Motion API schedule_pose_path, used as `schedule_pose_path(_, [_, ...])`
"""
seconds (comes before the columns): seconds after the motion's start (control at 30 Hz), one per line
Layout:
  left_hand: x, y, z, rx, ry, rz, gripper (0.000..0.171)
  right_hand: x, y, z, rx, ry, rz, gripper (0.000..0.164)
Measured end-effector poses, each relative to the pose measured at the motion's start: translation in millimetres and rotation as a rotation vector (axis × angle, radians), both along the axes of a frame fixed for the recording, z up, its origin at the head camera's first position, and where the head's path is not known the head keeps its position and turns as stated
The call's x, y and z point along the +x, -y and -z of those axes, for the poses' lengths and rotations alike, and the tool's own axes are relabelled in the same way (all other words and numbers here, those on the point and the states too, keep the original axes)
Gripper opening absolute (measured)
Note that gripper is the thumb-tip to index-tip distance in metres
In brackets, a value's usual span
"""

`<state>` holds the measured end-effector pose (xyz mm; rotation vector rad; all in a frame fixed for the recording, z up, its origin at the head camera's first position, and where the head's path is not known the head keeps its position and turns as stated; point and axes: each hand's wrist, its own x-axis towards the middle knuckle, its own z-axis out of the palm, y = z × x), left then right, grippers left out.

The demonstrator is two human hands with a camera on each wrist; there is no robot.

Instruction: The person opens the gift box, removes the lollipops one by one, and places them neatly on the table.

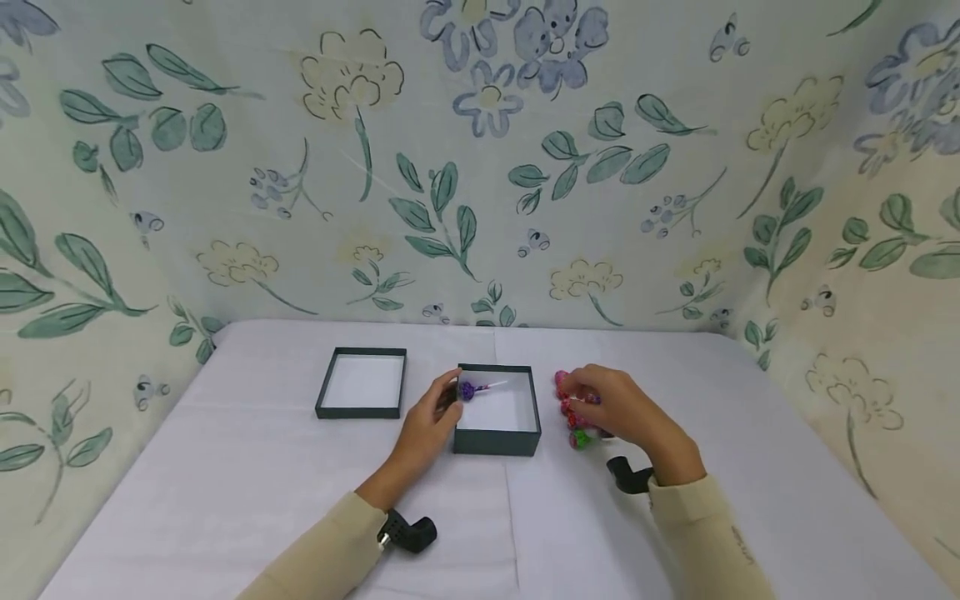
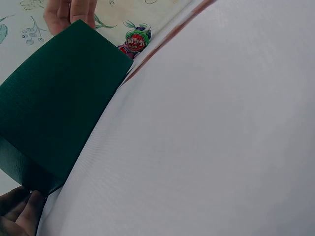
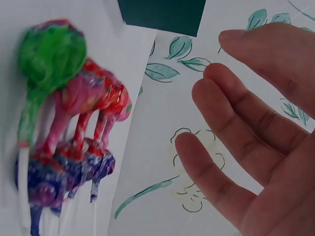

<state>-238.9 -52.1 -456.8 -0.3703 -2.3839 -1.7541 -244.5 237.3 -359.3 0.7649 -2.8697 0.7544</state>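
Note:
A dark green square box (image 1: 495, 443) with a white inside stands mid-table, one purple-wrapped lollipop (image 1: 468, 391) lying at its left inner side. My left hand (image 1: 427, 425) holds the box at its left wall, fingertips at the corner in the left wrist view. Right of the box lies a group of wrapped lollipops, among them a green one (image 3: 53, 56), red-pink ones (image 3: 101, 91) and purple ones (image 3: 42, 179). Over this group hovers my right hand (image 1: 618, 404), its fingers (image 3: 224, 128) spread and loosely bent with nothing between them. In the head view it partly covers the lollipops.
Left of the box lies a matching shallow green-rimmed lid (image 1: 358, 412), white inside up. A white cloth covers the table (image 1: 225, 467). Behind it hangs a floral-patterned cloth (image 1: 487, 250). Black wrist cameras sit on both wrists.

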Motion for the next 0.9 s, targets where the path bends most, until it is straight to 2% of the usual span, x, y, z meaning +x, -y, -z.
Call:
schedule_pose_path(0.23, [1.9, -1, 1.7, -0.009, 0.001, -0.008, 0.049, -8.2, 33, -4.2, -0.032, 0.008, -0.025, 0.022])
schedule_pose_path(0.5, [-1.9, 0, 1.8, -0.014, -0.026, -0.008, 0.049, -18.4, 68, -2.6, -0.078, -0.011, -0.091, 0.025])
schedule_pose_path(0.67, [-0.2, 0, 2.9, -0.014, 0.008, 0.003, 0.049, -23.1, 87, 6.3, -0.106, 0.005, -0.104, 0.026])
schedule_pose_path(0.9, [0.5, 1, 4.8, -0.017, -0.002, 0.016, 0.050, -26.5, 107, 19.5, -0.121, 0.028, -0.065, 0.026])
